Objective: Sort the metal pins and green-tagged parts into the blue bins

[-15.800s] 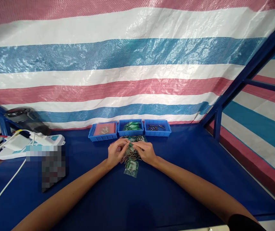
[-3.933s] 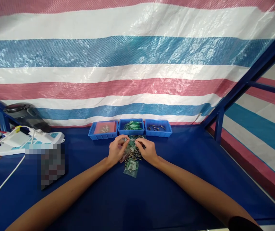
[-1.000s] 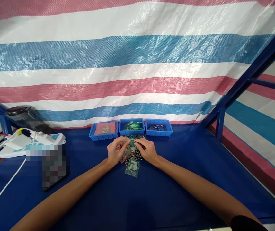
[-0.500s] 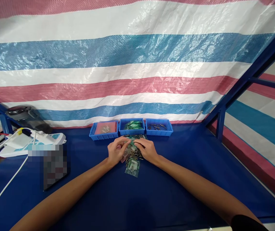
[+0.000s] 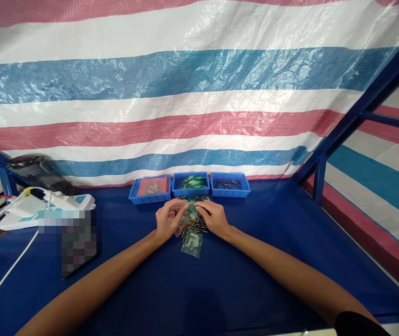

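Note:
My left hand (image 5: 167, 217) and my right hand (image 5: 215, 217) face each other over the middle of the table, thumb and forefinger of each pinched together. Between the fingertips is a small clear greenish plastic bag (image 5: 192, 211), gripped at its upper edge from both sides; its contents are hard to make out. Just below lies a loose pile of thin brass-coloured and dark metal pins (image 5: 196, 225), with pinkish plastic near my left hand. Closest to me, a small filled bag (image 5: 192, 243) with pale pieces inside lies flat.
Behind my hands stand three blue bins: one with pink plastic and pale pieces (image 5: 149, 198), one with green bags (image 5: 190, 188), one with metal pins (image 5: 230, 188). On the left are a power strip (image 5: 84, 202) with white cables, a dark bottle (image 5: 42, 172) and a blurred-out flat device (image 5: 79, 252).
Both hands keep the same pinch in almost the same place. The view has shifted very slightly; nothing else visibly differs.

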`<state>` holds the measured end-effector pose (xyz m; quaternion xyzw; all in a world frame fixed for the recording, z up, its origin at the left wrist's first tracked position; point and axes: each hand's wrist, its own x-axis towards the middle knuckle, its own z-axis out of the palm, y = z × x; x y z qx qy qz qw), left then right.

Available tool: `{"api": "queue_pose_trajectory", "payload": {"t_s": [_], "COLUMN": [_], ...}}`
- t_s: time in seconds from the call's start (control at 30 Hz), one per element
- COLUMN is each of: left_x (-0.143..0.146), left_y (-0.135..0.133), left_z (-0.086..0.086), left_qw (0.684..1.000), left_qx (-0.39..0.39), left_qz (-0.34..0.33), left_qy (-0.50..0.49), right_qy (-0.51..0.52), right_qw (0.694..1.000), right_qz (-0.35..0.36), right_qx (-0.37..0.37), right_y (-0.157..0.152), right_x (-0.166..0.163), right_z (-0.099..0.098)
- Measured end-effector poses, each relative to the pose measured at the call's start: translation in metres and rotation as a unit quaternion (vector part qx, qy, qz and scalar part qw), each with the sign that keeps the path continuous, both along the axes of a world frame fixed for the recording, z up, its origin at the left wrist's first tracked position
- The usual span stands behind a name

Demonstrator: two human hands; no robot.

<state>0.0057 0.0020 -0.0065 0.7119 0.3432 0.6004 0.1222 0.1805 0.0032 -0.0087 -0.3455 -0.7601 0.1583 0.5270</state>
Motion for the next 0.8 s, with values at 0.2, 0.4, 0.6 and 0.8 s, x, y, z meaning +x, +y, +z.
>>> {"api": "queue_pose_trajectory", "payload": {"t_s": [0.2,0.4,0.6,0.8], "left_x": [-0.002,-0.003,-0.002,-0.002], "left_y": [0.001,0.003,0.003,0.003], "left_z": [-0.004,-0.01,-0.008,-0.009], "left_qw": [0.999,1.0,1.0,1.0], "left_qx": [-0.017,-0.026,-0.012,-0.01], "left_qz": [-0.025,-0.002,-0.012,-0.018], "left_qy": [-0.011,-0.008,-0.006,-0.009], "right_qy": [0.005,0.0,-0.002,-0.005], "right_qw": [1.0,1.0,1.0,1.0], "right_qz": [-0.009,0.0,0.005,0.01], "right_qx": [0.005,0.02,0.024,0.029], "right_y": [-0.001,-0.001,-0.001,-0.001], "right_x": [0.0,0.0,-0.001,-0.001], "right_z": [0.001,-0.001,-0.002,-0.003]}}
